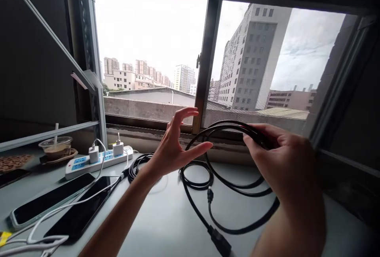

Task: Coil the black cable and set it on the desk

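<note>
the right hand (282,158) has its thumb and fingers closed around a bundle of strands at the upper right of a looped black cable (255,133), which it holds up over the desk (166,217). the loops bow out to the left, and both ends show: a small black connector (210,194) points upward inside the loops, while a bigger black plug (220,241) hangs low at the bottom edge of the view.

the left hand (173,146) is spread wide, fingers curved and thumb stretched toward the right, with nothing gripped; its thumb overlaps the left side of the loops (whether it actually touches them, i can't tell).

beyond, a small black coil (197,175) lies on the desk, and another black coil (139,168) sits partly behind the left forearm. farther left is a white power strip (101,166) with two white chargers (94,154) plugged in, and in front of it two dark-screened phones (53,199) lie side by side under white cables. a lidded cup (56,148) with a straw stands beside the strip.
</note>
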Motion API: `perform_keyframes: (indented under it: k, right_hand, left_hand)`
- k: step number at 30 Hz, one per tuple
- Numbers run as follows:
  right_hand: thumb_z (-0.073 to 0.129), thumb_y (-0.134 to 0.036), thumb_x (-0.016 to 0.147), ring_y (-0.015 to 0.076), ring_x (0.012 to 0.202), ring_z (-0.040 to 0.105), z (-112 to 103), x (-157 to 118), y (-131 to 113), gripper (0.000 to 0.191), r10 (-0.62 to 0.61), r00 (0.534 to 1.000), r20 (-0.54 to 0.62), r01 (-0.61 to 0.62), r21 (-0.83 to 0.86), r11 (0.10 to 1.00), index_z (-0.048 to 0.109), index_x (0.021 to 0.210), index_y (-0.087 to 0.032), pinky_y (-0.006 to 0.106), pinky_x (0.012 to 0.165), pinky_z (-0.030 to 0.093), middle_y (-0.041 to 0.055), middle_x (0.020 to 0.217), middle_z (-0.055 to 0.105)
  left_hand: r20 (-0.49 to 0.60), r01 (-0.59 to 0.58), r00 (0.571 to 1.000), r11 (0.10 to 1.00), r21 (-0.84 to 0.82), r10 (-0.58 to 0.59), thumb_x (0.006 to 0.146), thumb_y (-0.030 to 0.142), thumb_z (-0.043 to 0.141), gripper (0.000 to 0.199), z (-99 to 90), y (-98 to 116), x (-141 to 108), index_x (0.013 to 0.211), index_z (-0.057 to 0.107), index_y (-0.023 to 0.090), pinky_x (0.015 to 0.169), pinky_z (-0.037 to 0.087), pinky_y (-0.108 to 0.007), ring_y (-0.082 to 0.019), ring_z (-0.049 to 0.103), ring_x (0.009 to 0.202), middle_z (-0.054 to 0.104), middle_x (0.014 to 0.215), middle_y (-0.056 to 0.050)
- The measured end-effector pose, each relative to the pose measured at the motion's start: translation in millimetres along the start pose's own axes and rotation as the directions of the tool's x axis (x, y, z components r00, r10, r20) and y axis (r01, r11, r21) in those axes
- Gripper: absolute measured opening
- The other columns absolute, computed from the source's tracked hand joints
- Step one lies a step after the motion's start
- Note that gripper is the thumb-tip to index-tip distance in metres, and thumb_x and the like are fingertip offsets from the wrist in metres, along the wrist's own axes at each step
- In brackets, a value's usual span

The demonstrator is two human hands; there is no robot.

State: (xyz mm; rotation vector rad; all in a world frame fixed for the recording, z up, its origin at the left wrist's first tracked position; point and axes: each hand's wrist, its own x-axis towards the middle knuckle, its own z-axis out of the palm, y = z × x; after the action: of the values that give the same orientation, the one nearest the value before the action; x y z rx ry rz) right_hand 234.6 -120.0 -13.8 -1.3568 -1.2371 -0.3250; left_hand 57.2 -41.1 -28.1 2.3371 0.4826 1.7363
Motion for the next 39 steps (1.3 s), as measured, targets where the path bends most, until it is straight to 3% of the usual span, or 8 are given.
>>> perform_keyframes:
  k: [4,8,11,16,24,30,33,39]
  right_hand:
    - [0.063,-0.03,0.068,0.02,0.062,0.064,-12,-12,-16,0.014,-0.077,0.989,0.123,0.056,0.165,0.985,0.072,0.078,-0.025,0.027,0.052,0.048,0.0015,0.071,0.07]
    - [0.063,-0.025,0.069,0.0166,0.059,0.063,-5,-14,-29,0.012,-0.156,0.973,0.169,0.107,0.268,0.957,0.072,0.077,-0.024,0.024,0.051,0.048,0.0001,0.069,0.069]
    - [0.062,-0.024,0.069,0.0161,0.061,0.063,12,-7,-28,0.013,-0.179,0.97,0.163,0.11,0.361,0.926,0.073,0.077,-0.023,0.024,0.055,0.049,0.0002,0.071,0.07]
    - [0.06,-0.021,0.066,0.0177,0.064,0.064,63,16,8,0.019,-0.014,1.0,0.018,0.006,0.401,0.916,0.071,0.081,-0.018,0.027,0.06,0.047,0.003,0.069,0.069]
    - [0.063,-0.028,0.067,0.0148,0.058,0.059,72,23,22,0.025,0.005,0.996,0.092,-0.044,0.423,0.905,0.069,0.087,-0.015,0.025,0.056,0.045,0.0028,0.064,0.065]
    - [0.057,-0.037,0.072,0.0139,0.057,0.058,82,14,5,0.024,-0.022,0.984,0.175,-0.063,0.465,0.883,0.063,0.081,-0.016,0.024,0.052,0.045,0.002,0.066,0.063]
    - [0.057,-0.037,0.072,0.0105,0.044,0.049,86,17,13,0.022,0.07,0.989,0.128,-0.121,0.449,0.885,0.062,0.073,-0.016,0.021,0.041,0.037,-0.0023,0.052,0.053]
    - [0.067,-0.033,0.062,0.0024,0.033,0.017,54,18,9,0.045,0.098,0.851,0.516,-0.465,0.654,0.597,0.065,0.102,-0.013,0.017,0.032,0.013,-0.0131,0.039,0.027]
  left_hand:
    - [0.133,0.124,0.984,0.991,-0.057,-0.116,0.075,0.034,0.065,0.056,17.5,-6,-5,0.126,0.043,0.024,0.095,0.037,-0.037,-0.022,0.054,0.107,0.059,0.117,-0.009]
    - [0.103,0.19,0.98,0.954,-0.231,-0.17,0.084,0.035,0.054,0.019,33.7,-15,-5,0.083,0.062,0.017,0.071,0.044,-0.024,-0.014,0.06,0.075,0.066,0.079,-0.003]
    - [0.056,0.282,0.957,0.878,-0.387,-0.283,0.084,0.039,0.051,0.037,33.5,-25,-3,0.057,0.057,0.016,0.065,0.044,-0.023,-0.012,0.058,0.061,0.06,0.056,-0.001]
    - [0.284,0.502,0.858,0.816,-0.287,-0.427,0.079,0.044,0.057,0.04,25.3,-62,-2,0.051,0.059,0.015,0.068,0.045,-0.025,-0.017,0.063,0.066,0.06,0.05,-0.004]
    - [0.202,0.558,0.811,0.623,-0.548,-0.549,0.072,0.05,0.062,0.05,30.0,-56,-1,0.043,0.037,0.018,0.043,0.038,-0.019,-0.012,0.055,0.041,0.038,0.034,0.005]
    - [-0.17,0.271,0.718,0.495,-0.825,-0.675,0.065,0.036,0.067,0.054,31.5,-36,0,0.045,0.02,0.018,0.03,0.015,-0.016,-0.001,0.023,0.026,0.021,0.031,0.011]
    - [-0.114,0.334,0.733,0.501,-0.798,-0.671,0.066,0.04,0.066,0.051,38.9,-42,-3,0.045,0.024,0.019,0.03,0.019,-0.016,-0.003,0.031,0.026,0.022,0.031,0.01]
    - [0.025,0.6,0.683,0.542,-0.588,-0.73,0.07,0.041,0.061,0.034,66.6,-64,-18,0.054,0.044,0.017,0.044,0.043,-0.021,-0.012,0.057,0.04,0.046,0.04,0.005]
